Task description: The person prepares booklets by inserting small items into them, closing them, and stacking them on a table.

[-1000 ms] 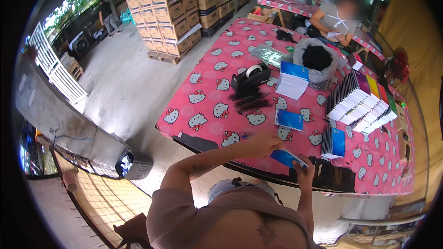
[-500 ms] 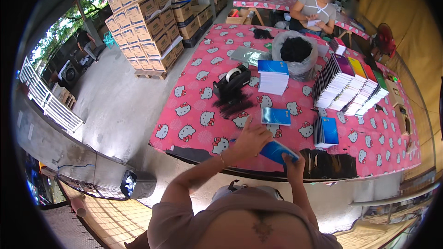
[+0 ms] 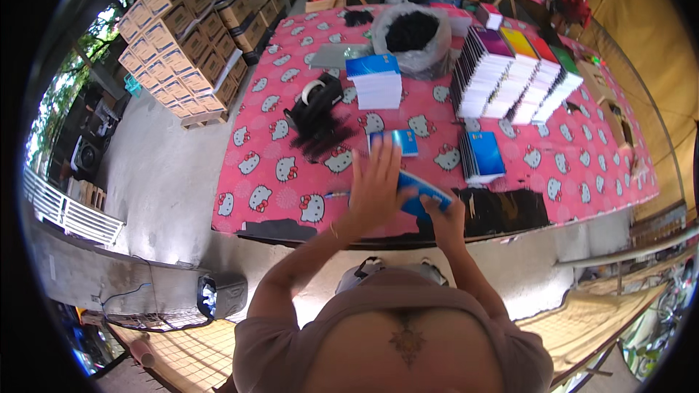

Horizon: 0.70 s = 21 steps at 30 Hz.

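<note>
Right hand (image 3: 446, 218) gripping bright blue notebook (image 3: 420, 187)

Brown cartons (image 3: 159, 35) stand stacked on a wooden pallet (image 3: 204, 121) — a red fan (image 3: 571, 1) near yellow sheeting (image 3: 635, 47).

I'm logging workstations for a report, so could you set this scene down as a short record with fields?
Left hand: open, fingers spread, over one end of the notebook; contact unclear
Right hand: gripping the blue notebook, thumb on top
Beyond the hands: a single blue booklet lying flat
Left of it: black tape dispenser
Right of it: small blue-topped stack
Farther back: tall stacks with purple, yellow, red and green tops; plastic bag of black material
Background: stacked cartons
</note>
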### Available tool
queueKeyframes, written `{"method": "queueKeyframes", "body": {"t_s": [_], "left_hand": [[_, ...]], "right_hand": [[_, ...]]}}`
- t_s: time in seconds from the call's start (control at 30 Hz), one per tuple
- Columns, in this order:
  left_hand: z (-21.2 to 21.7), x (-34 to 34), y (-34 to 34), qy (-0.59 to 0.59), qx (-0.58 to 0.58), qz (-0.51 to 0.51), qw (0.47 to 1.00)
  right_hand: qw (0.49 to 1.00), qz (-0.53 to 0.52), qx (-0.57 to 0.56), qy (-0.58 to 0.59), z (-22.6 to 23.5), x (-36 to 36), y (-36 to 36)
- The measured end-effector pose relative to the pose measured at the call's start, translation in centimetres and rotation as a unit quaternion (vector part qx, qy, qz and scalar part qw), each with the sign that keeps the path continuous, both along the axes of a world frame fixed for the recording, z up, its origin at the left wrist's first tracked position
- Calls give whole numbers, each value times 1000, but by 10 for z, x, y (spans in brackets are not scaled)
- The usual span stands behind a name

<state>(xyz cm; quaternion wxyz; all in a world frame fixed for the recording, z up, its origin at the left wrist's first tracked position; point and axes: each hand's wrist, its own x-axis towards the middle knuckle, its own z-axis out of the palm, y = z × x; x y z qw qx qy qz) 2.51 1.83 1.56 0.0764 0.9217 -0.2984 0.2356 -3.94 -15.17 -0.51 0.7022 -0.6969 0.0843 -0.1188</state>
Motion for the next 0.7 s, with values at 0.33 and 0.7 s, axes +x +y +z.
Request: {"method": "queueKeyframes", "body": {"t_s": [0.33, 0.7], "left_hand": [[12, -5, -13, 27, -10, -3, 1000], [-25, -42, -7, 49, -53, -51, 996]], "right_hand": [[995, 59, 85, 12, 7, 3, -17], [993, 100, 62, 27, 14, 8, -15]]}}
